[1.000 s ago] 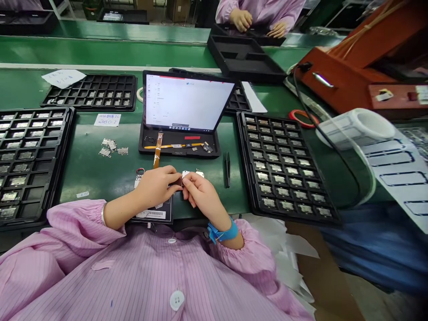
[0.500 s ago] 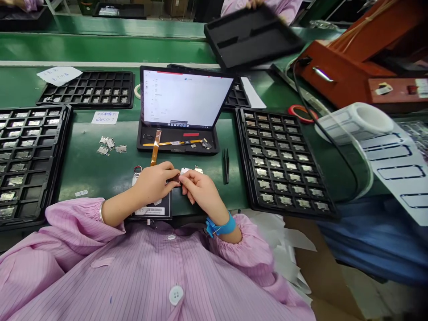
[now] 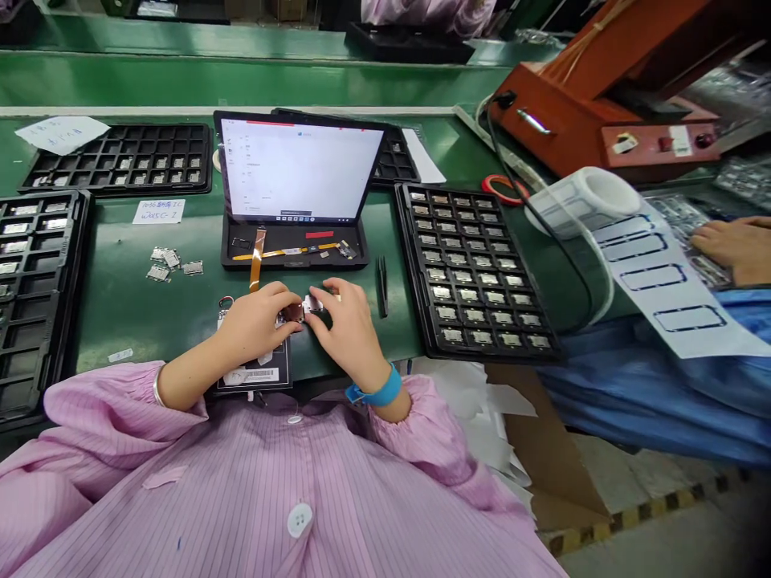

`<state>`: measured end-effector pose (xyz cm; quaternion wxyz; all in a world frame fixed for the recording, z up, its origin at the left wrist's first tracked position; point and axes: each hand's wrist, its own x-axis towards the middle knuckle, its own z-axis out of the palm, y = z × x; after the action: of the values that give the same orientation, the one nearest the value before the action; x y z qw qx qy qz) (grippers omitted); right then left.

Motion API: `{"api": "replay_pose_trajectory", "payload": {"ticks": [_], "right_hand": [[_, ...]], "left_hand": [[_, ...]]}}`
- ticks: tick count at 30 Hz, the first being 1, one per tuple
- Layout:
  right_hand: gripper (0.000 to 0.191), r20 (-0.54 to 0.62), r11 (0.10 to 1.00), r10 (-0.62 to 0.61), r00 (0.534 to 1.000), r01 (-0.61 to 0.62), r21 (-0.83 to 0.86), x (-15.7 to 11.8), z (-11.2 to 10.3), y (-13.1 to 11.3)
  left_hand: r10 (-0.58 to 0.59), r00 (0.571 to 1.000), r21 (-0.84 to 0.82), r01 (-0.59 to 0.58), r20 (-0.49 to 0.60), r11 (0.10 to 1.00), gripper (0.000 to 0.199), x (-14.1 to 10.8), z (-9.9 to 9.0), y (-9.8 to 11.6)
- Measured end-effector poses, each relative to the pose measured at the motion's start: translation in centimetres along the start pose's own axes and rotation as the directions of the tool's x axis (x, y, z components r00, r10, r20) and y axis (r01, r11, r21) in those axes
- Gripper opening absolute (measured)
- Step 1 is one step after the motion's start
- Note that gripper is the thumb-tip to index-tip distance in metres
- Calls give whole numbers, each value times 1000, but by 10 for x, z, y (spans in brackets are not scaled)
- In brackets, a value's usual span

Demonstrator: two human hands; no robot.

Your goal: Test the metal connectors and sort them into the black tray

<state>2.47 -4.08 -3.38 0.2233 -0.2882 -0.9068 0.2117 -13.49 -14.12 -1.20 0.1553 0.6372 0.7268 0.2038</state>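
Observation:
My left hand (image 3: 256, 323) is closed, thumb and forefinger pinched at the right edge of a black board with a barcode label (image 3: 259, 376); what they grip is mostly hidden. Facing it, my right hand (image 3: 348, 327) holds a small silver circuit module (image 3: 312, 304) between thumb and fingers. A copper-coloured flex cable (image 3: 256, 261) runs from near my left hand up to a propped tablet screen (image 3: 301, 172). Under that screen, a black tray (image 3: 355, 258) carries a yellow flex strip (image 3: 313, 250). Black tweezers (image 3: 382, 287) lie to the right of my right hand.
A black compartment tray (image 3: 415, 321) full of silver modules stands on the right, another tray (image 3: 66, 321) on the left. Loose modules (image 3: 170, 258) lie at left centre. Beyond are a label roll (image 3: 602, 197), an orange-red machine (image 3: 566, 120) and another person's hand (image 3: 738, 249).
My view has swung right. My fingertips have drawn slightly apart, and the silver module now shows in my right fingers. Across the bench, the person's black tray has been lowered.

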Motion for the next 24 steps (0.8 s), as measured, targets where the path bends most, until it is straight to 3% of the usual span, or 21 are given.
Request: {"api": "replay_pose_trajectory", "payload": {"ticks": [4,9,13,17,24], "right_hand": [[24,16,999,37,999,-36,-33,3,-2,6],[15,-9,998,65,998,-65,-6,-4,-16,20],[26,-100,980,177,979,-184,-68,-11,-21,24],[28,-102,947,290,951,-301,-109,-12,-20,29],[17,-51,976,218,975,-216,42,-10,-29,41]], "left_hand": [[8,1000,14,-8,21,1000,26,0,-1,0],[4,1000,-28,-4,1,1000,43,0,-2,1],[-44,999,-25,43,-6,999,31,12,-4,14],[-62,989,164,40,132,986,24,36,-6,31],[-97,943,163,47,318,986,15,72,-11,35]]}}
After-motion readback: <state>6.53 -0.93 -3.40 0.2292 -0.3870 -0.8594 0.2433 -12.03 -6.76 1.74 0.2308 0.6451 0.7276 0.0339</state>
